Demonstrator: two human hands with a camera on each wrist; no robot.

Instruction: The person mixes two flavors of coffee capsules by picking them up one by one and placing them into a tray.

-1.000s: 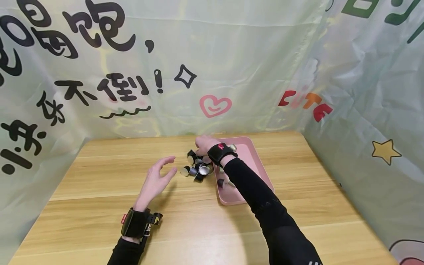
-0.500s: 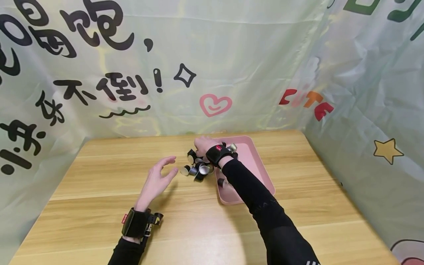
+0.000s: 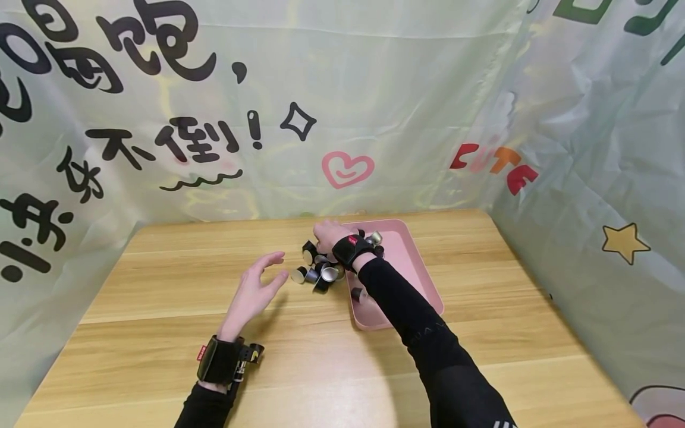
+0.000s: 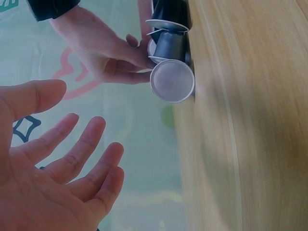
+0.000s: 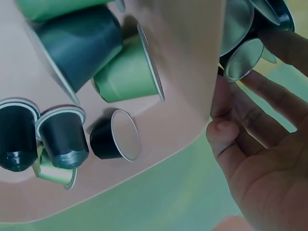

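Coffee capsules point(image 3: 323, 273), mostly dark with silvery lids, lie in a loose pile on the table. My right hand point(image 3: 329, 235) reaches into the far side of this pile, beside the tray. In the right wrist view its curled fingers point(image 5: 260, 89) hold a silver-lidded capsule point(image 5: 244, 60) at the tray's outer wall. Part of that grip is hidden behind other capsules. My left hand point(image 3: 253, 294) hovers left of the pile, holding nothing, its relaxed fingers and thumb spread apart. Beyond it in the left wrist view, a capsule's round lid point(image 4: 172, 82) faces the camera.
A pink tray point(image 3: 423, 279) stands right of the pile, partly under my right forearm. Inside it lie several capsules, including a green capsule point(image 5: 127, 74) and a black capsule point(image 5: 114, 135). A printed cloth point(image 3: 407, 119) hangs behind the wooden table point(image 3: 176, 285).
My right hand and wrist have shifted slightly left, showing more capsules in the tray beyond the wristband. The left hand stays almost still.
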